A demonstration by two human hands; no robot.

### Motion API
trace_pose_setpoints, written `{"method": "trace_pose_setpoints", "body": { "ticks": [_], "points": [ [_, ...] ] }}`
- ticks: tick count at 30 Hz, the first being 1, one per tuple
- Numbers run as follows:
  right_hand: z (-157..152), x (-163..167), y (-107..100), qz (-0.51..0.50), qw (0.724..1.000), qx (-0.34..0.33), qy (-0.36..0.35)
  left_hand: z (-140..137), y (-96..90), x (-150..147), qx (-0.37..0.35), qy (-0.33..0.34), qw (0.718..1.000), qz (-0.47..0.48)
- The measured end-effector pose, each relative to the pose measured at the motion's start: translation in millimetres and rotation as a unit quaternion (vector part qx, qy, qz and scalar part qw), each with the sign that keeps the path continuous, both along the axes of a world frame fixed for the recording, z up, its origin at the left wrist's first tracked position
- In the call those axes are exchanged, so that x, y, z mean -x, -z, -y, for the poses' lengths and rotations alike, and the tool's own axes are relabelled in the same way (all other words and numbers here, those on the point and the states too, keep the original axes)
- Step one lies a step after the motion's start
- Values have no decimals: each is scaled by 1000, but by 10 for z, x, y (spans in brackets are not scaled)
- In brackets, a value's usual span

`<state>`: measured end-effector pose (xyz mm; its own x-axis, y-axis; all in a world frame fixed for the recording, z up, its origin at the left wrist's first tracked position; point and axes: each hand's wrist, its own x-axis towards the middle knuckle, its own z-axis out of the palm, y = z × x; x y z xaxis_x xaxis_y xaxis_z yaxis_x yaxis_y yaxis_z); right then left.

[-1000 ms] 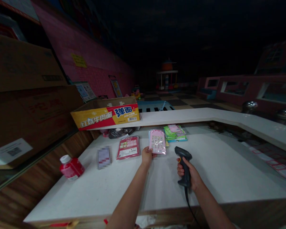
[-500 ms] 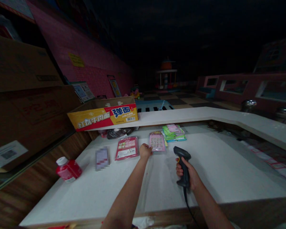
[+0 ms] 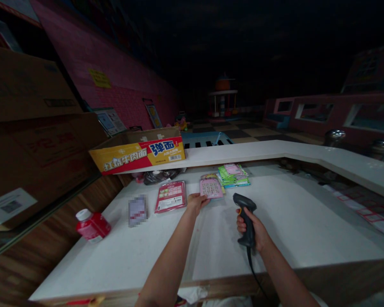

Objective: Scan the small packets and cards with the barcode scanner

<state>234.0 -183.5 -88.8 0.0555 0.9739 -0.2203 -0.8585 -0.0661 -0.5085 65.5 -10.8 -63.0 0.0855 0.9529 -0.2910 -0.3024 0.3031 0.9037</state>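
My left hand (image 3: pixel 197 202) pinches the near left corner of a flat pink packet (image 3: pixel 211 187) printed with rows of small pictures. Its near edge looks slightly raised from the white counter (image 3: pixel 166 247). My right hand (image 3: pixel 254 228) wraps round the handle of a black barcode scanner (image 3: pixel 245 213), held upright with its cable running down toward me. The scanner's head is to the right of the packet and apart from it. Just behind the packet lies a stack of green and pink packets (image 3: pixel 234 175). A red flat package (image 3: pixel 170 196) rests to the left of my left hand.
A red bottle with a white cap (image 3: pixel 92 225) stands at the counter's left, near a blurred-out card (image 3: pixel 138 210). A raised white ledge (image 3: pixel 256 149) crosses the back, bearing an open yellow and red carton (image 3: pixel 141 151). Large brown boxes (image 3: pixel 41 145) are stacked on the left.
My left hand has shifted its hold on the pink packet and tilted its near edge up. The scanner in my right hand has barely moved.
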Motion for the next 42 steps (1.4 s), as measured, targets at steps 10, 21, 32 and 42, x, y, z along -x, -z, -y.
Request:
{"method": "trace_pose_setpoints", "body": {
  "ticks": [10, 21, 32, 42],
  "points": [
    [34, 15, -14, 31, 1000, -1, 4, 353, 349, 287, -169, -32, 985, -30],
    [270, 526, -243, 382, 922, 44, 43, 409, 397, 306, -213, -38, 976, -19],
    [383, 658, -355, 482, 873, 50, 59, 424, 367, 285, -206, -64, 973, -81],
    [329, 618, -414, 452, 889, 62, 22, 361, 499, 300, -239, -26, 971, 2]
  ]
}}
